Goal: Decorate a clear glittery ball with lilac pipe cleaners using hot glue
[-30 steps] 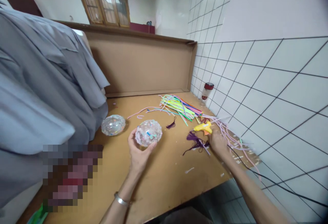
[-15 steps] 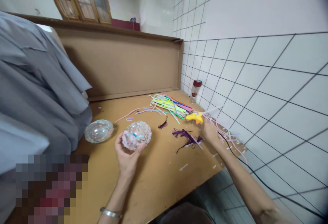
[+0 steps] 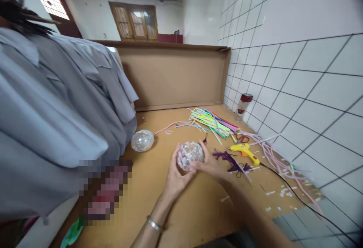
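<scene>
A clear bowl-like piece covered in small shiny bits is held above the table between both my hands. My left hand wraps its left and lower side, and my right hand grips its right side. A similar clear piece rests on the table to the left. The yellow glue gun lies on the table right of my right hand, its black cord running to the lower right. Dark purple threads lie between the gun and my right hand.
Colourful pipe cleaners are piled at the back, near red-handled scissors and a red-lidded jar by the tiled wall. A cardboard panel stands behind. A person in grey clothing is at the left.
My right hand has let go of the glue gun, which now lies on the table, and has moved left onto the clear piece. The view has shifted left.
</scene>
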Demonstrator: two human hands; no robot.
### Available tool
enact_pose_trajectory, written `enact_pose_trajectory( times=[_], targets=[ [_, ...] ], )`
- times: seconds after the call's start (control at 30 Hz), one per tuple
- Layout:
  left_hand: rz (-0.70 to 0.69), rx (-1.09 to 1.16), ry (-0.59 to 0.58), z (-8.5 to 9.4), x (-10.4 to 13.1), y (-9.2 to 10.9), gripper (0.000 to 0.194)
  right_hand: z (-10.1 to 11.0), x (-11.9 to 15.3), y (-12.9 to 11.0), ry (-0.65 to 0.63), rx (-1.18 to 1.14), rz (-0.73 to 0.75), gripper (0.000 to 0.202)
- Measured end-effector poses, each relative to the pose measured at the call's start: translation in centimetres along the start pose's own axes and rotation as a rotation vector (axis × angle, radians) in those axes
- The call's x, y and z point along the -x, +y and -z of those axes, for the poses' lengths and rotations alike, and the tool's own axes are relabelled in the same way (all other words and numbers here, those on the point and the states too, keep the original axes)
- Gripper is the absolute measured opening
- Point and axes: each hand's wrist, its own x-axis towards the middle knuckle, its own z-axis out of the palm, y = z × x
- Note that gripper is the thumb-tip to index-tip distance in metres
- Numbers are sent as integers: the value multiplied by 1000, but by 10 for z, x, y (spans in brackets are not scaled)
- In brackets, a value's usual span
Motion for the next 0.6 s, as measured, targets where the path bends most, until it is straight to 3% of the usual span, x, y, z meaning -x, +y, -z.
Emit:
enact_pose_trajectory(
  times=[0.1,0.2,0.3,0.43,0.6],
  targets=[
    [-6,139,-46,2,-1,-5,103,-20,-16,10,-86,-229,12,103],
    [102,403,-53,4,-6,-10,101,-17,-27,16,-61,-242,108,104],
    [242,538,17,4,-11,-8,89,-13,-30,21,-92,-217,164,106],
    [300,580,-19,4,-14,2,90,-9,-24,26,-137,-101,198,114],
    [214,480,-4,3,-13,3,97,1,-15,25,-204,39,113,120]
  ],
)
